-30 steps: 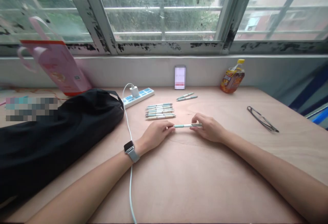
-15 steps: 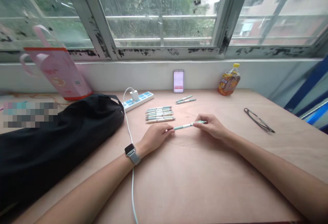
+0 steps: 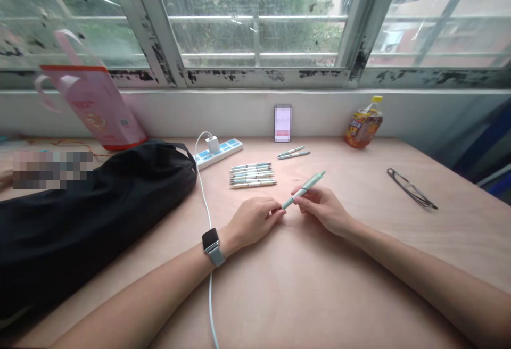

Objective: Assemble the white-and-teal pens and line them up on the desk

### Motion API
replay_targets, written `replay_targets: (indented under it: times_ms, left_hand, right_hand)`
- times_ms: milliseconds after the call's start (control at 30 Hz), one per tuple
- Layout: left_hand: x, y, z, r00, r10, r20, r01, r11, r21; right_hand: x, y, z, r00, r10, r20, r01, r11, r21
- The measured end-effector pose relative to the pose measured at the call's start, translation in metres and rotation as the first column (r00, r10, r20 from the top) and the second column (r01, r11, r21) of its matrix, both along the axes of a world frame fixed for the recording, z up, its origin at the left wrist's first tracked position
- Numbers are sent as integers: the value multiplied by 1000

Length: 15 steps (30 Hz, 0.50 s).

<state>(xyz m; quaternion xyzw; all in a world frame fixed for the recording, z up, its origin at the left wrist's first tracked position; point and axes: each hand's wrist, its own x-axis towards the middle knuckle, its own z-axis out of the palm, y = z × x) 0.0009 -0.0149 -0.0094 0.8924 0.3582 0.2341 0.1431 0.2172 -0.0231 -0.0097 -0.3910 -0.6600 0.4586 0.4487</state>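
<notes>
A pale green and white pen (image 3: 306,185) slants up to the right between my two hands above the table. My right hand (image 3: 323,208) pinches its middle between thumb and fingers. At the lower end of the same pen, the fingertips of my left hand (image 3: 257,220) are pressed together around the tip. Just behind my left hand, a row of several similar pens (image 3: 251,175) lies side by side. Farther back, two more pens (image 3: 293,152) rest close together on the wooden table (image 3: 303,296).
A phone (image 3: 283,123) leans on the wall. Left are a white power strip (image 3: 223,151) with a charger and cable, a black bag (image 3: 120,205) and a pink bag (image 3: 99,107). Right are a drink bottle (image 3: 363,123) and folded glasses (image 3: 411,189).
The pen between my hands has gone from nearly flat to tilted, its right end raised. My right hand has turned and shifted its hold toward the pen's middle. The camera view has shifted slightly.
</notes>
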Motion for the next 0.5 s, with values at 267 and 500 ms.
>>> replay_targets:
  times_ms: [267, 500]
  left_hand:
    - [0, -7, 0, 983, -29, -181, 53, 990, 131]
    - [0, -12, 3, 936, -248, -252, 293, 942, 162]
  right_hand:
    - [2, 11, 1, 918, -198, 345, 39, 908, 417]
    - [-28, 41, -13, 689, -328, 647, -331, 651, 683]
